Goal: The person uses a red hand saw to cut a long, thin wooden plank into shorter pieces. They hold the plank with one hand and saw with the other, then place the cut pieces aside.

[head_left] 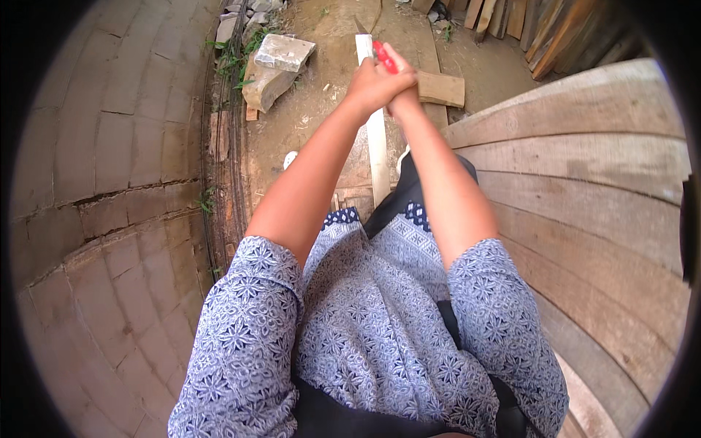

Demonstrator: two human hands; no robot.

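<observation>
Broadly, a brick wall (109,182) is filling the nine o'clock side, and stacked wooden planks (584,182) are curving across the three o'clock side, leaving only a narrow strip of bare dirt ground (321,109) running toward twelve o'clock between their edges. At about eleven o'clock, broken stone blocks (274,66) are lying on that ground close to the wall's foot, and a short wooden block (440,89) is sitting at one o'clock, just beside the plank edge. A long pale wooden strip (377,153) is reaching from the centre toward twelve o'clock. Both arms are stretching out over it: the left hand (372,84) is wrapping over the right hand (401,91), and the two together are clasping a red handle (385,57) tightly at twelve o'clock, against the strip's far end.
</observation>
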